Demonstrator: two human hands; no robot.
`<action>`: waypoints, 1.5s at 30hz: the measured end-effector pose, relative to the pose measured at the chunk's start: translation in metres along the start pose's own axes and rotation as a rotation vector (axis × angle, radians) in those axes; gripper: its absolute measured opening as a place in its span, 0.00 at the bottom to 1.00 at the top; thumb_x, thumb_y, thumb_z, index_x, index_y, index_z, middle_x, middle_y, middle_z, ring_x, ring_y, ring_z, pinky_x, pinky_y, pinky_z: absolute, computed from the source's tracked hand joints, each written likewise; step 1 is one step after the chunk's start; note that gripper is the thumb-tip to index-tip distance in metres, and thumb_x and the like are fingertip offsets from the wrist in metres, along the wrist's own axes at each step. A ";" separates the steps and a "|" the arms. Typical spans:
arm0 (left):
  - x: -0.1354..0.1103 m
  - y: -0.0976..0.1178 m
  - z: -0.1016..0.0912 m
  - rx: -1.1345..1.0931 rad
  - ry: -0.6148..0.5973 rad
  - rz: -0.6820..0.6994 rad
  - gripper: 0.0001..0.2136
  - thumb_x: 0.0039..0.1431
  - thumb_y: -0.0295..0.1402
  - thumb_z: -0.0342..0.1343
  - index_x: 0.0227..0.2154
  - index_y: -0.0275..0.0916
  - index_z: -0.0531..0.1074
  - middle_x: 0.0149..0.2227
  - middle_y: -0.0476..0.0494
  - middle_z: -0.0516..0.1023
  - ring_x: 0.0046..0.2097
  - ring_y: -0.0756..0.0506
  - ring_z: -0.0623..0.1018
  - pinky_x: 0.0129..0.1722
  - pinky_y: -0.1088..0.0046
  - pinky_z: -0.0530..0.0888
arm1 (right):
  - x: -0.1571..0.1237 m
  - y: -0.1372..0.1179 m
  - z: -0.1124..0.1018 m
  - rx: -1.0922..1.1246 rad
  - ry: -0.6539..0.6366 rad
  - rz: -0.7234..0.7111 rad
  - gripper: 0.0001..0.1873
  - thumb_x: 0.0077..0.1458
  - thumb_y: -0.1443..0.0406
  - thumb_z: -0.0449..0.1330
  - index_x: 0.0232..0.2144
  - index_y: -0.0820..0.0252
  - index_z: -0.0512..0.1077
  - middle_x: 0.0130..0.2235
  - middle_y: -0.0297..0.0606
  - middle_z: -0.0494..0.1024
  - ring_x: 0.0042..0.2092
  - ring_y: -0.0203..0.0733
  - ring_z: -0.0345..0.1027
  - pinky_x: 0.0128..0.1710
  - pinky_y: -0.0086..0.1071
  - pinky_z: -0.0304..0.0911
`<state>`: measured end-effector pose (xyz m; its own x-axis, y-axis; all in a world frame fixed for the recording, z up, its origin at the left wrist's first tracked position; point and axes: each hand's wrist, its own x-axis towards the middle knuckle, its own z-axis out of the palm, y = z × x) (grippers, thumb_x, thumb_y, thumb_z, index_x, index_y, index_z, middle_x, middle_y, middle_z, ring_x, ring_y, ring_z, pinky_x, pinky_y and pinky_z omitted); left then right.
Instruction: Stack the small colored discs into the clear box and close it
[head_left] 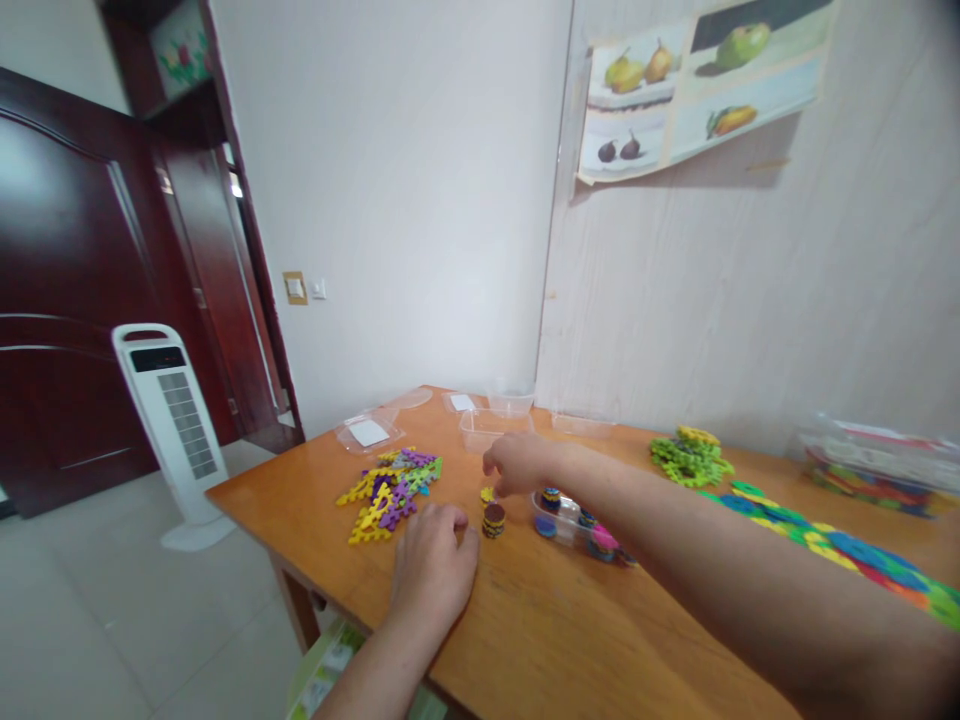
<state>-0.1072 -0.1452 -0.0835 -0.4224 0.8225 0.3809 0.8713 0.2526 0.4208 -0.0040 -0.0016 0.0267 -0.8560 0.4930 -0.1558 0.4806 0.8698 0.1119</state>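
Note:
My left hand [433,560] rests on the wooden table [525,630] with its fingers curled under, just left of a short stack of round toy pieces [493,520]. Nothing shows in that hand. My right hand [514,465] reaches in from the right, fingers pinched on a small yellow piece [487,494] above the stack. A pile of yellow, purple and green snowflake building pieces [391,487] lies left of both hands. A clear tub [571,520] with round coloured pieces sits beneath my right forearm.
Empty clear tubs [491,425] and lids [369,433] stand at the table's far edge. A green piece cluster [690,458], a long chain of joined pieces [840,548] and a bag of pieces [874,465] lie at right. A white tower fan [174,425] stands by a dark door.

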 end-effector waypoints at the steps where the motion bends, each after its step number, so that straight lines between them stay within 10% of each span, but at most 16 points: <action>1: 0.000 0.000 0.000 -0.001 0.002 0.003 0.05 0.58 0.33 0.52 0.32 0.41 0.73 0.36 0.45 0.74 0.41 0.45 0.72 0.38 0.72 0.62 | 0.004 -0.002 0.003 -0.014 -0.012 -0.007 0.28 0.43 0.54 0.65 0.48 0.54 0.75 0.48 0.43 0.78 0.49 0.53 0.70 0.42 0.36 0.63; 13: -0.003 0.001 -0.001 0.001 0.002 0.001 0.06 0.58 0.33 0.51 0.32 0.41 0.73 0.36 0.45 0.74 0.41 0.45 0.71 0.38 0.71 0.62 | 0.018 -0.007 0.014 -0.043 -0.061 -0.018 0.26 0.42 0.54 0.66 0.45 0.55 0.76 0.45 0.43 0.80 0.45 0.53 0.73 0.38 0.36 0.64; 28: -0.001 0.002 -0.002 0.004 -0.028 -0.015 0.06 0.59 0.34 0.52 0.32 0.41 0.73 0.37 0.45 0.74 0.41 0.45 0.71 0.38 0.71 0.62 | -0.055 0.049 -0.001 0.049 -0.052 0.068 0.24 0.43 0.56 0.63 0.45 0.55 0.75 0.44 0.39 0.78 0.42 0.48 0.72 0.32 0.31 0.59; 45: 0.000 -0.003 0.004 0.004 0.006 0.012 0.06 0.59 0.34 0.52 0.32 0.41 0.72 0.36 0.45 0.74 0.39 0.46 0.71 0.37 0.72 0.62 | -0.051 0.049 -0.004 0.183 -0.077 0.163 0.15 0.47 0.64 0.57 0.38 0.57 0.76 0.41 0.39 0.80 0.41 0.46 0.72 0.33 0.31 0.61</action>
<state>-0.1089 -0.1443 -0.0877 -0.4132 0.8225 0.3909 0.8773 0.2445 0.4130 0.0623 0.0155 0.0437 -0.7506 0.6210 -0.2256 0.6436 0.7645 -0.0366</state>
